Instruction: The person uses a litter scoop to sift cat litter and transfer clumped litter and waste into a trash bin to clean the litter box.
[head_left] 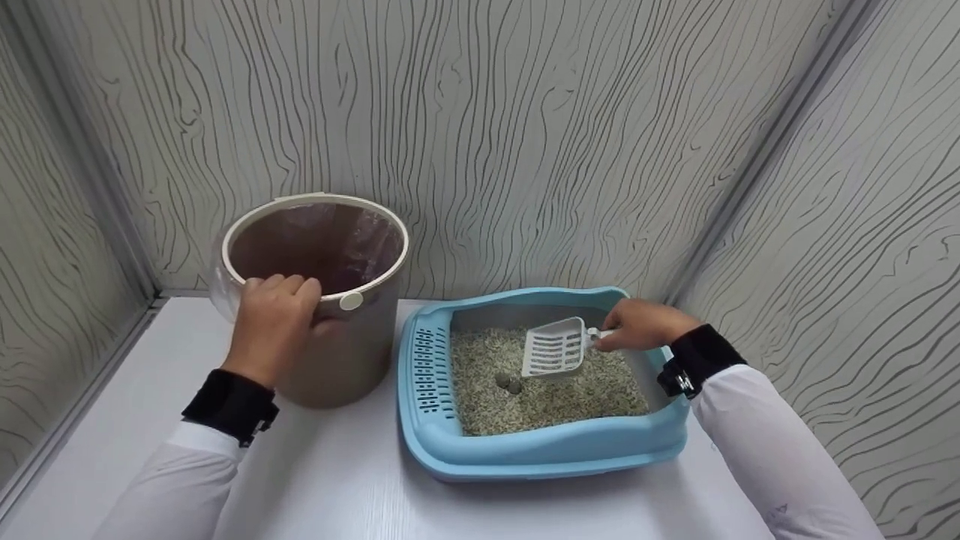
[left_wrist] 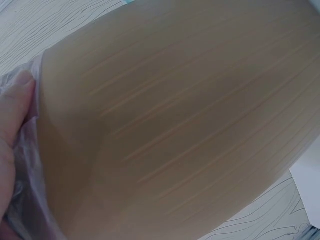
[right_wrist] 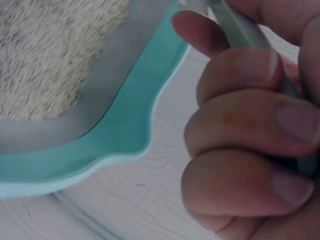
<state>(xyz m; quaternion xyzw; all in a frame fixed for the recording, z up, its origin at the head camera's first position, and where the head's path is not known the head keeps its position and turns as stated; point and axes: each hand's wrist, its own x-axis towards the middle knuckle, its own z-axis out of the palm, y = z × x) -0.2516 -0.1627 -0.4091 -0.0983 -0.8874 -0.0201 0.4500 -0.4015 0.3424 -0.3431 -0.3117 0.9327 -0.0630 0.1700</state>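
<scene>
My left hand [head_left: 279,322] grips the near rim of a brown trash bin [head_left: 337,360], fingers curled over the rim and thumb on the outer wall. A clear plastic liner [left_wrist: 31,165] is folded over that rim, under the hand. In the right wrist view, the curled fingers of my right hand [right_wrist: 240,135] hold the handle of a litter scoop. The white slotted scoop [head_left: 556,349] hangs tilted over a blue litter box [head_left: 540,450]. Below it lies grainy cat litter [head_left: 570,397], with dark clumps [head_left: 508,382] on top, left of the scoop's front edge.
Bin and litter box stand side by side on a white table [head_left: 352,480], the bin on the left. Wood-patterned panels [head_left: 487,135] rise close behind and on both sides. The box has a slotted ledge [head_left: 429,371] on its left side.
</scene>
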